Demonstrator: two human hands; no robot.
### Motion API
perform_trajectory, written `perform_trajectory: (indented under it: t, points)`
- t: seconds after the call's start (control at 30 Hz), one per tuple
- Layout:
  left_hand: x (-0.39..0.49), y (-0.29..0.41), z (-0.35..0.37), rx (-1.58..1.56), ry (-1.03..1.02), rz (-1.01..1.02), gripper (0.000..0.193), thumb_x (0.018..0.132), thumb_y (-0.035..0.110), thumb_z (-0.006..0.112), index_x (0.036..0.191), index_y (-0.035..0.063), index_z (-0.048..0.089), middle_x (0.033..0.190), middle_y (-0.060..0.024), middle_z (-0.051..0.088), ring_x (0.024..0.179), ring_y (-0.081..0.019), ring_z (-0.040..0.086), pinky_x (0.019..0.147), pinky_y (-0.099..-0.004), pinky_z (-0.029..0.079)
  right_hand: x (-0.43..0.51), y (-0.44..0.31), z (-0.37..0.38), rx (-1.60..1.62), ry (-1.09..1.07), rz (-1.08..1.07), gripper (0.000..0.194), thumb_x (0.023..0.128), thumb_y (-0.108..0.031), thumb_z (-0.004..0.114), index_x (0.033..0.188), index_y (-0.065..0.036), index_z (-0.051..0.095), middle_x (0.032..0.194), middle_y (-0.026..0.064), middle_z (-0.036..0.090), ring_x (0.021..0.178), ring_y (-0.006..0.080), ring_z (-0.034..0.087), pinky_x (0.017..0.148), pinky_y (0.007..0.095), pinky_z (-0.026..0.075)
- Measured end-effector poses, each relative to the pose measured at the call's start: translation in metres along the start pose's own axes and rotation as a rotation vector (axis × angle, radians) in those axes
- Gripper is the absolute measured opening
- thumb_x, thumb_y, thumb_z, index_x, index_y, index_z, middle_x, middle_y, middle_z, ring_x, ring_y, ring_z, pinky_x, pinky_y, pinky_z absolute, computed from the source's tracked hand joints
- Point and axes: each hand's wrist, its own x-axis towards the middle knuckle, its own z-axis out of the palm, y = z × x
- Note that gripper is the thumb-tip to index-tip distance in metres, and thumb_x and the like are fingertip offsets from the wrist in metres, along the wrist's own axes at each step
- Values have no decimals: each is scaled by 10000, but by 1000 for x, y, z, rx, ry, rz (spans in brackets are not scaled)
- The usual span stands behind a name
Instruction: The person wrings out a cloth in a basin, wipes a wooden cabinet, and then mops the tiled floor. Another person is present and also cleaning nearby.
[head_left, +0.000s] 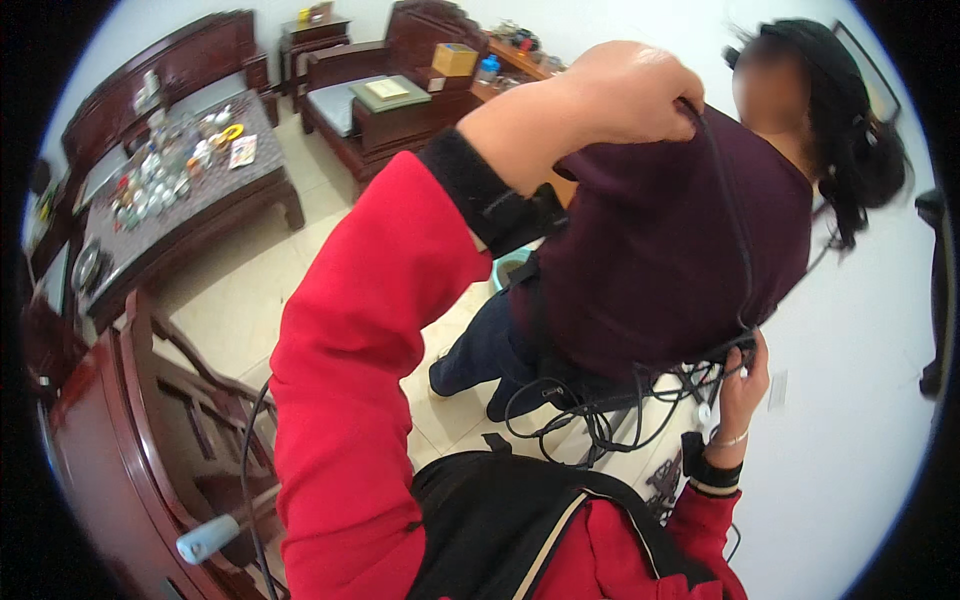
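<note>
My left hand (634, 94), with a black band around the wrist, is raised high in front of me. Its fingers are closed on a thin dark cable (731, 195) that runs down across a person's purple sweater (645, 255). My right hand (744, 386) is lower, by the person's waist, its fingers around a dark object (739, 345) at the cable's lower end. What exactly that object is, I cannot tell. Beside this hand a tangle of black cables (592, 420) hangs in loops.
The person stands close before me, beside a white wall (832, 442). To the left are a wooden chair (202, 420) and a low table (217, 225) crowded with cups and small items. A carved armchair (375, 105) stands farther back. A greenish bucket (510, 268) is on the floor behind the person.
</note>
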Motion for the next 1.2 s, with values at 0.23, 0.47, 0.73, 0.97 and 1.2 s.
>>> perform_trajectory:
  t: [0.23, 0.47, 0.73, 0.97, 1.2]
  points:
    - [-4, -21, 27, 9, -74, -151, 276, 807, 320, 598, 976, 112, 665, 798, -112, 643, 735, -247, 620, 665, -335, 477, -4, -6, -4, 51, 33, 33, 404, 754, -33, 601, 1150, 11, 534, 995, 146, 612, 869, 189, 597, 785, 272, 458]
    - [-12, -36, 33, 170, -126, -179, 263, 796, 286, 608, 982, 107, 662, 882, -81, 641, 752, -233, 615, 687, -319, 473, -7, -12, -9, 99, -9, 8, 456, 737, -37, 613, 1182, -15, 520, 994, 126, 603, 804, 182, 580, 738, 279, 471]
    - [-49, 0, 25, 100, -117, -180, 199, 709, 139, 652, 899, 78, 642, 821, -81, 626, 703, -228, 603, 646, -312, 474, -18, -3, -10, 138, -57, -12, 545, 723, -34, 616, 1246, -16, 465, 1084, 138, 583, 900, 184, 586, 808, 292, 468]
    - [-88, 30, 24, -7, -256, -273, 178, 693, 131, 668, 857, 66, 650, 818, -82, 625, 733, -250, 614, 647, -326, 474, -23, -2, -13, 121, -19, -66, 558, 746, -63, 620, 1272, -24, 437, 1136, 132, 563, 1017, 209, 556, 882, 321, 424]
    - [-109, 48, 33, -123, -457, -252, 174, 695, 124, 658, 851, 48, 652, 823, -115, 620, 743, -284, 604, 649, -336, 471, -25, -4, -23, 106, 135, -51, 463, 794, -47, 581, 1241, -21, 464, 1155, 130, 556, 1063, 221, 543, 911, 319, 412]
